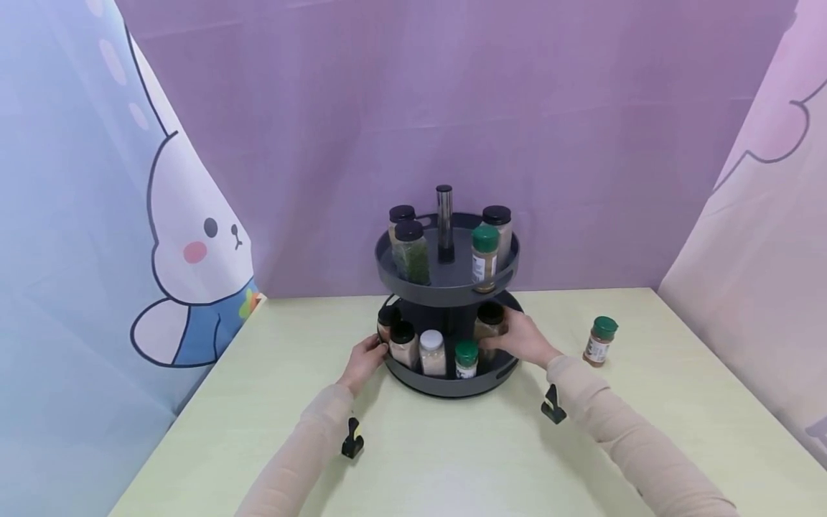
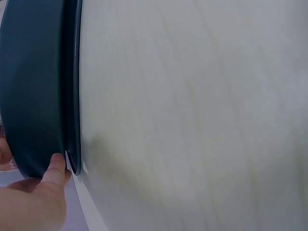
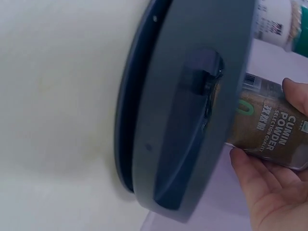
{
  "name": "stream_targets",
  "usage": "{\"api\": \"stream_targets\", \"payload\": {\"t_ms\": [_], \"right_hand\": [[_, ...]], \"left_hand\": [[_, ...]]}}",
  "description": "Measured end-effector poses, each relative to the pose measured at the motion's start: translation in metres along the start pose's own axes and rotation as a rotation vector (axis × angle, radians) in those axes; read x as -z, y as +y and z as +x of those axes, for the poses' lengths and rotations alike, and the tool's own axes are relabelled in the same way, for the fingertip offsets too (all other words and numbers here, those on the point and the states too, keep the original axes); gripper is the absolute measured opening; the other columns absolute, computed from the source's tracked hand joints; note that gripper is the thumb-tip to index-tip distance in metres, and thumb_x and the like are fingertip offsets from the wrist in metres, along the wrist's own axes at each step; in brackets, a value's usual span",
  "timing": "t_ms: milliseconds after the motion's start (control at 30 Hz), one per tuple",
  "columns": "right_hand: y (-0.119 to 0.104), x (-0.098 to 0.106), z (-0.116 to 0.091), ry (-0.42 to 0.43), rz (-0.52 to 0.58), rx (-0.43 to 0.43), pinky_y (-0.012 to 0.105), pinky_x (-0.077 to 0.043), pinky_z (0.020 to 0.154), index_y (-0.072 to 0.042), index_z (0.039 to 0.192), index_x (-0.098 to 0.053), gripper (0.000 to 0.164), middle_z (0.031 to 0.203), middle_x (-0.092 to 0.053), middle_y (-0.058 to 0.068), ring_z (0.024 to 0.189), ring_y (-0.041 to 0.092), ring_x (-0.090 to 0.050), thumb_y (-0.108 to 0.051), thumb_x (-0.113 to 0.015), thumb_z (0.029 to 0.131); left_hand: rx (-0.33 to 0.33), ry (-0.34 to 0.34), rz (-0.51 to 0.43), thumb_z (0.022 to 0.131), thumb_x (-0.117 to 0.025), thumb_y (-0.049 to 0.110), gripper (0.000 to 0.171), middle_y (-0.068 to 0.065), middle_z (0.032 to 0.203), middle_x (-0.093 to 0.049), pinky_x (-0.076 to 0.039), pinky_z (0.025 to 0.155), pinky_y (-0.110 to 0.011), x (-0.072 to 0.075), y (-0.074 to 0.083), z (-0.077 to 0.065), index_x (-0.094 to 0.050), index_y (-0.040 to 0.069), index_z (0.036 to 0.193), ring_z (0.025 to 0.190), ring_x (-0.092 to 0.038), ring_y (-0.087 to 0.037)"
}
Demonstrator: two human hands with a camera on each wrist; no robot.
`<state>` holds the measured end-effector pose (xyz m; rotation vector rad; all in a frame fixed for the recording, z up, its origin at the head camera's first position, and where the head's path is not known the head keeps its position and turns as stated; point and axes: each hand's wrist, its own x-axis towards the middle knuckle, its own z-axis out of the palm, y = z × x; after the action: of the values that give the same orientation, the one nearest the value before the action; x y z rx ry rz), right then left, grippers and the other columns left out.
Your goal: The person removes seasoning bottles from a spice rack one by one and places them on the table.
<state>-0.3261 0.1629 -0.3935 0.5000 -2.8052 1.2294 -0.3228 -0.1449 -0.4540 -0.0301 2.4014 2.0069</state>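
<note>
A dark grey two-tier round spice rack (image 1: 446,388) stands at the back of the table. My right hand (image 1: 525,340) grips a black-lidded jar of cumin powder (image 3: 269,126) at the right side of the lower tier, thumb on one side and fingers on the other. On the opposite side, my left hand (image 1: 363,365) pinches the lower tier's wall (image 2: 31,91). Between the hands, the lower tier bears two black-lidded jars, a white-lidded jar (image 1: 432,353) and a green-lidded bottle (image 1: 466,360). The cumin jar's lid is outside the right wrist view.
The upper tier (image 1: 446,295) holds several jars, including a green-lidded bottle (image 1: 484,257), around a central post (image 1: 444,222). Another green-lidded bottle (image 1: 599,346) stands on the table to the right. A purple curtain (image 1: 310,143) hangs behind the table.
</note>
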Motion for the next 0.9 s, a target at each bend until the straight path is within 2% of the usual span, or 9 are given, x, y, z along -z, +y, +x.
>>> {"api": "stream_targets", "payload": {"t_ms": [200,467,633,900], "right_hand": [[-0.005,0.018,-0.002,0.005,0.013,-0.02,0.031,-0.05,0.066,-0.003,0.118,-0.051,0.053,0.1,-0.063,0.014,0.083,0.023,-0.057,-0.024,-0.073,0.075],[-0.004,0.039,-0.01,0.034,0.0,-0.05,0.042,-0.051,0.081,-0.006,0.125,-0.049,0.059,0.117,-0.058,0.016,0.104,0.032,-0.056,-0.03,-0.072,0.076],[0.0,0.05,-0.016,0.053,-0.01,-0.066,0.05,-0.047,0.089,-0.003,0.128,-0.046,0.063,0.125,-0.054,0.021,0.113,0.039,-0.051,-0.031,-0.071,0.077],[0.01,0.064,-0.026,0.059,0.011,-0.128,0.052,-0.044,0.09,-0.007,0.131,-0.045,0.065,0.124,-0.054,0.019,0.115,0.035,-0.048,-0.036,-0.07,0.079]], "left_hand": [[-0.001,0.013,0.005,0.094,-0.041,0.008,0.046,-0.029,0.135,-0.041,-0.041,0.101,-0.043,0.0,0.0,0.001,-0.034,-0.009,0.136,0.121,-0.046,-0.037],[0.005,0.0,-0.007,0.094,-0.042,0.008,0.047,-0.03,0.136,-0.039,-0.04,0.102,-0.044,0.0,0.0,0.001,-0.032,-0.01,0.137,0.123,-0.044,-0.037],[0.018,-0.01,-0.012,0.094,-0.041,0.008,0.047,-0.031,0.137,-0.038,-0.04,0.102,-0.044,0.0,0.003,-0.001,-0.031,-0.01,0.137,0.123,-0.043,-0.038],[0.048,-0.015,-0.023,0.095,-0.042,0.009,0.048,-0.027,0.139,-0.037,-0.04,0.103,-0.042,0.001,-0.001,0.005,-0.031,-0.007,0.138,0.125,-0.043,-0.036]]}}
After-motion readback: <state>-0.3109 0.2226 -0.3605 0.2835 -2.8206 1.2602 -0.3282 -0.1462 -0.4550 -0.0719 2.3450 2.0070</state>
